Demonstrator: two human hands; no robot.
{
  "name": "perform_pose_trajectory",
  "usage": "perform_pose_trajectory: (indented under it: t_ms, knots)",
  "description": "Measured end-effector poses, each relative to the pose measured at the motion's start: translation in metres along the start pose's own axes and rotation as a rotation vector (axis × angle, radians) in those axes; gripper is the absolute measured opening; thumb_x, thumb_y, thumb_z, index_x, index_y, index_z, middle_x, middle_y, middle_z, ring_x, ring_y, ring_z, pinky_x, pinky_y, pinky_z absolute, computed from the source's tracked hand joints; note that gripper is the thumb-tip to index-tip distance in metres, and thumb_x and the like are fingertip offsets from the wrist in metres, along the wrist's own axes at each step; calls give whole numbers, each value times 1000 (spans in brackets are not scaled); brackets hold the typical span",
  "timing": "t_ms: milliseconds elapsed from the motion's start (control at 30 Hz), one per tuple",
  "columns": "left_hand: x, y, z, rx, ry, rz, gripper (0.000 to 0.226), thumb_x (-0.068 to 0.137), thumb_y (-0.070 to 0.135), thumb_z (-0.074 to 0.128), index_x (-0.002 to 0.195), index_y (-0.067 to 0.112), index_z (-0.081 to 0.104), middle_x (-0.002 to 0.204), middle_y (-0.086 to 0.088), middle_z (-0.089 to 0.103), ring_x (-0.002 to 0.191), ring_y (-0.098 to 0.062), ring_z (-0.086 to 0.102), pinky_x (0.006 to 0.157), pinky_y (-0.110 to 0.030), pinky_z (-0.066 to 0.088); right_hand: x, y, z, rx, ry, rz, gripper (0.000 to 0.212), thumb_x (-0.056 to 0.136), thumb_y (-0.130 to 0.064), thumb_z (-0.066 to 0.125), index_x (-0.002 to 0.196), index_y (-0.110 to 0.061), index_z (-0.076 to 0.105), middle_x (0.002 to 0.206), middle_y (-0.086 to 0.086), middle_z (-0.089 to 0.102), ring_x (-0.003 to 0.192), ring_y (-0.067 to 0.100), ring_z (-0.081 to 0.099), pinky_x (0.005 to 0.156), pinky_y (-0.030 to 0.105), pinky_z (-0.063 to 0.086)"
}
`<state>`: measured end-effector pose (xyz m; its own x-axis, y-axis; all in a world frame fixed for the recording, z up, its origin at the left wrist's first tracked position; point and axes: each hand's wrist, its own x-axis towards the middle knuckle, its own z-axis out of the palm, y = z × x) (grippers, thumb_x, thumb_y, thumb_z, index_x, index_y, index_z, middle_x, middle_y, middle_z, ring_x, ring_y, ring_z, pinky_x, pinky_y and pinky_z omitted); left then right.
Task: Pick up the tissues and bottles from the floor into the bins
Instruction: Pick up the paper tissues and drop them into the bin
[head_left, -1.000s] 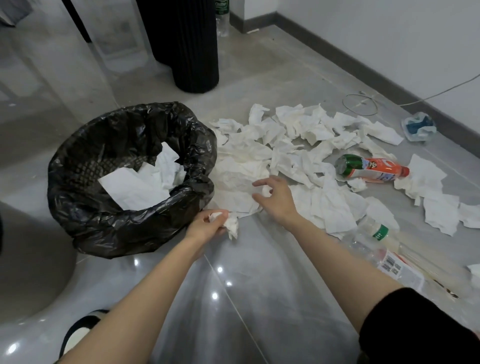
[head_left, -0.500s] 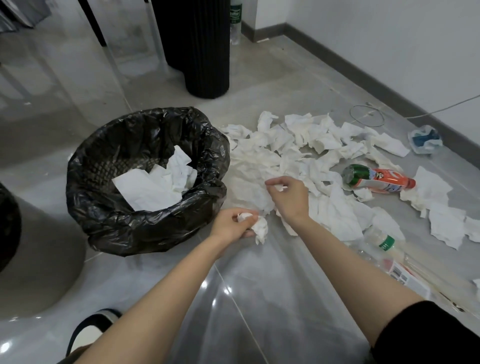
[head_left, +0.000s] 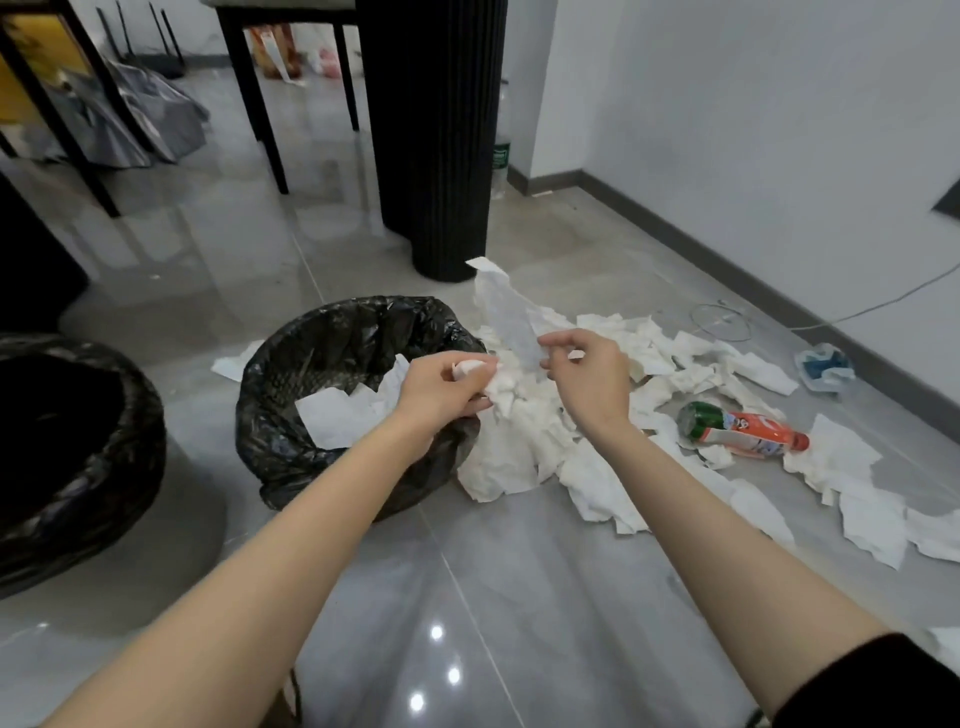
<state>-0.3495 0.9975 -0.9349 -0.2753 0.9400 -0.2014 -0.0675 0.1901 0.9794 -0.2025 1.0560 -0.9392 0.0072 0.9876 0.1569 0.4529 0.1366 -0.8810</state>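
- Grey glossy floor tiles (head_left: 519, 597) run to a pale wall at right; a black fluted column (head_left: 436, 130) stands at upper centre.
- Change noted: both hands have come up off the floor since a second ago. Your left hand (head_left: 441, 387) grips a crumpled tissue wad (head_left: 501, 387), as it did then. Your right hand (head_left: 587, 384) now pinches a long tissue strip (head_left: 506, 312), which stands up above the heap.
- Both loads sit mid-frame, just beside the right rim of the lined bin (head_left: 265, 441), not yet over it.
- Judgement: the pick is made; a short carry left and a release remain.
- Remaining work is large: loose tissues (head_left: 857, 499) cover the right of the frame, and the orange bottle (head_left: 743, 431) lies untouched among them.
- The view has tilted up, and a second lined bin (head_left: 130, 457) now shows at left, cut by the frame edge.
- The clear bottle seen at lower right a second ago no longer shows.
- Another bottle (head_left: 500, 150) is half hidden behind the column.
- The right fingertips are partly masked by the strip; how many fingers pinch it cannot be told.
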Motion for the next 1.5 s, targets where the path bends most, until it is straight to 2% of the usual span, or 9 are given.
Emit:
perform_pose_trajectory:
  t_ms: [133,267,367,467,733,933,1233,1367,1500]
  knots:
    - [6,11,-49,36,218,2,14,89,10,62,102,9,69,91,-5,64,75,-9,61,65,-16,57,-4,-41,27,-28,-88,-90,26,90,-7,49,97,-16,73,101,-1,71,79,10,64,74,19,47]
    - [9,-1,-93,249,437,44,17,86,15,61,98,15,72,98,-3,69,85,-20,64,84,-34,55,-18,-68,59,-125,-304,-167,30,92,-6,46,109,-12,70,87,-3,69,68,-3,57,62,8,40]
    - [11,-11,-110,493,353,-13,35,88,14,56,123,15,61,124,-6,60,115,-23,56,92,-27,43,-28,-68,84,-294,-525,-186,37,92,-6,42,120,-12,66,121,2,66,110,13,61,92,16,41]
    - [13,-20,-115,632,226,-96,52,87,13,58,137,6,46,137,-13,51,124,-26,49,99,-33,40,-34,-53,98,-445,-695,-183,45,88,-4,40,126,-15,62,131,3,60,123,20,53,104,28,41]
    - [13,-5,-92,664,205,30,50,91,7,52,139,10,42,141,-9,48,130,-24,44,106,-32,36,-24,-39,84,-328,-410,-311,34,84,-3,48,106,-17,70,117,2,63,114,15,53,98,23,39]
    - [9,5,-45,639,134,145,43,93,10,51,135,14,47,131,-4,56,116,-20,54,98,-29,41,-19,-20,35,-206,-205,-131,30,87,-4,47,104,-18,67,115,-4,60,93,10,54,83,20,39]
    - [-3,-15,39,751,-83,310,33,92,12,46,122,20,57,116,5,64,96,-13,59,88,-30,48,-21,58,-22,-179,-124,211,29,86,-3,50,110,-11,64,115,2,65,106,18,59,90,26,46]
    - [-1,-44,64,804,-212,229,32,92,14,45,120,20,58,115,3,64,99,-17,59,90,-32,47,-30,99,-31,-215,-125,310,32,85,-1,48,112,-9,64,118,5,64,112,20,57,89,20,39]
    - [6,-73,76,837,-296,139,34,90,13,46,122,20,57,118,2,63,100,-19,59,89,-29,46,-39,137,-31,-364,-206,345,34,85,-5,49,114,-13,63,125,5,60,114,22,54,93,28,42]
